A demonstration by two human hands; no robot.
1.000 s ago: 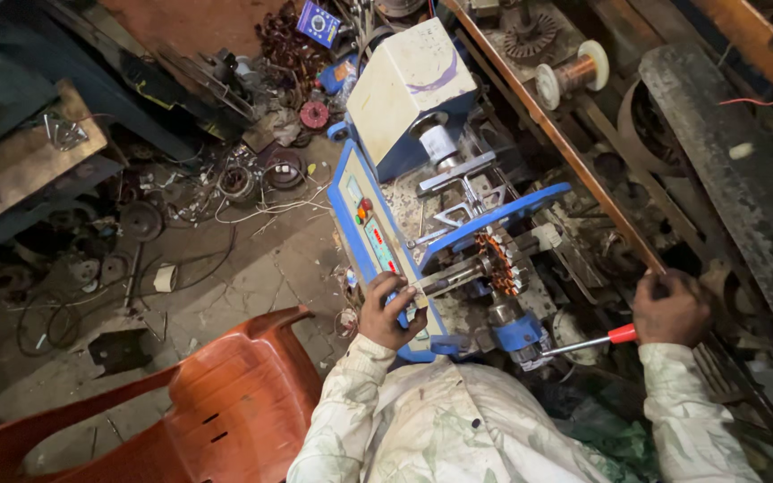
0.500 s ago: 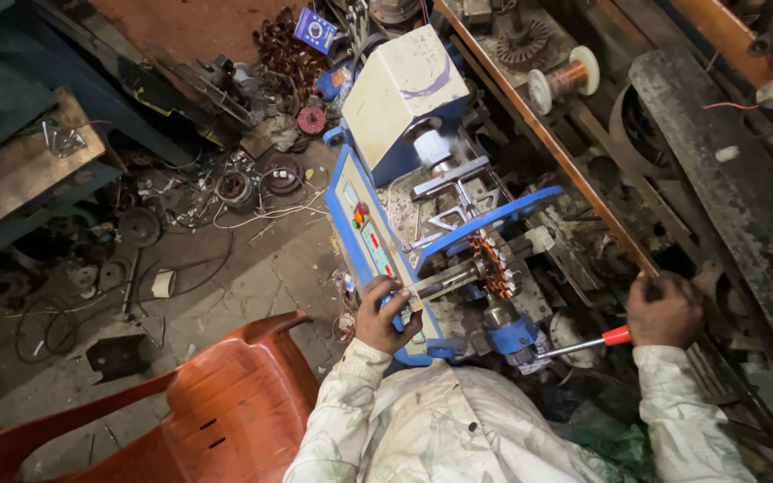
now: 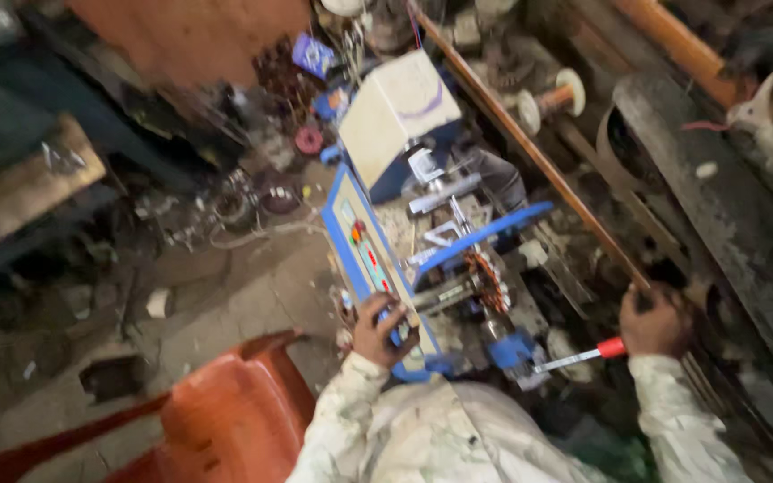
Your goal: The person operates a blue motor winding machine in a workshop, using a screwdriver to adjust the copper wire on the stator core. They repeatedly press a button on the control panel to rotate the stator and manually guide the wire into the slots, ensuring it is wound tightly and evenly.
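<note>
Seen from above in a cluttered workshop, you sit before a blue coil-winding machine (image 3: 458, 268), its copper-wound core (image 3: 491, 284) mounted on the spindle under a slanted blue arm (image 3: 485, 234). Your left hand (image 3: 385, 329) rests on the near end of the blue control panel (image 3: 364, 255), fingers curled over its lower edge beside the row of red and coloured buttons; whether a fingertip presses one is blurred beyond telling. Your right hand (image 3: 655, 320) is closed in a fist round the red handle (image 3: 610, 347) of a crank whose metal shaft (image 3: 565, 360) runs back to the machine's blue end block (image 3: 512, 347). A cream box (image 3: 395, 112) sits at the far end of the machine, a spool of copper wire (image 3: 549, 98) beyond it, and an orange plastic chair (image 3: 234, 416) stands just beside your left elbow.

To do this well, judging from the setup, turn the crank at an even pace and keep your wrist in line with the shaft, so the wire lays in neat turns rather than piling up. Keep your left hand steady on the panel, ready at the buttons, and watch the core, not your hands. Mind your loose pale sleeves near the spinning parts.
</note>
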